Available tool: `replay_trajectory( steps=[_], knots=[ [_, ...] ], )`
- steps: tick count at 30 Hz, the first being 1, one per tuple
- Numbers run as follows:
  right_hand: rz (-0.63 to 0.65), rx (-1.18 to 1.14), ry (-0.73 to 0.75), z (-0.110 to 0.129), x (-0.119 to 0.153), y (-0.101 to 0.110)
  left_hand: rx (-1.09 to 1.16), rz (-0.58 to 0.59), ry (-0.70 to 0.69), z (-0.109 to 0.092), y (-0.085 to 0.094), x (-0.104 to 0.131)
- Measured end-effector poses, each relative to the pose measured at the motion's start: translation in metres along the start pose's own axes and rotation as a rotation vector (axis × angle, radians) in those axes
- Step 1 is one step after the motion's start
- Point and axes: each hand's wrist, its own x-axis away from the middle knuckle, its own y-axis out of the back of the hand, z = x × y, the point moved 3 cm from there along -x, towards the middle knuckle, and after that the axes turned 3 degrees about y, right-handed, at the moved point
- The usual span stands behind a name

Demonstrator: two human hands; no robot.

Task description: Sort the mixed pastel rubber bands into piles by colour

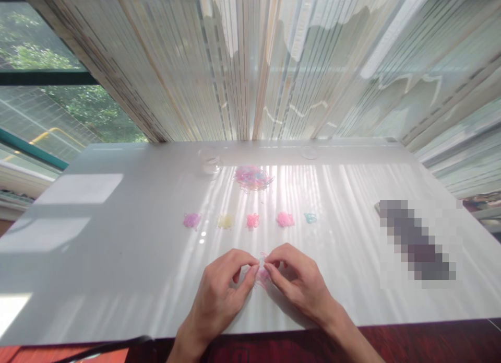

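My left hand [223, 287] and my right hand [305, 284] meet low in the middle of the white table, thumb and forefinger of each pinched together. Between the fingertips are thin pink and pale rubber bands [263, 279], a small mixed bunch partly hidden by the fingers. Ahead of the hands lies a row of small sorted heaps: purple bands [191, 220], yellow bands [226, 220], coral-red bands [252, 220], pink bands [285, 219] and a few blue bands [310, 217]. A larger mixed heap of bands [253, 178] lies behind the row.
Towards the back of the table [117, 279] stands a clear round container [210, 162]; a clear round lid [309, 152] lies to its right. A blurred-out dark object [418, 243] rests at the right. String curtains [188, 65] hang behind the far edge.
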Motion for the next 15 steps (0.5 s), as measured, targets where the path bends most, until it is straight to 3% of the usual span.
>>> replay_trajectory(
  steps=[15],
  knots=[
    [-0.011, -0.005, 0.031, 0.0028, 0.0007, 0.0026, 0.025, 0.053, 0.056, 0.0037, -0.0069, 0.0028]
  ],
)
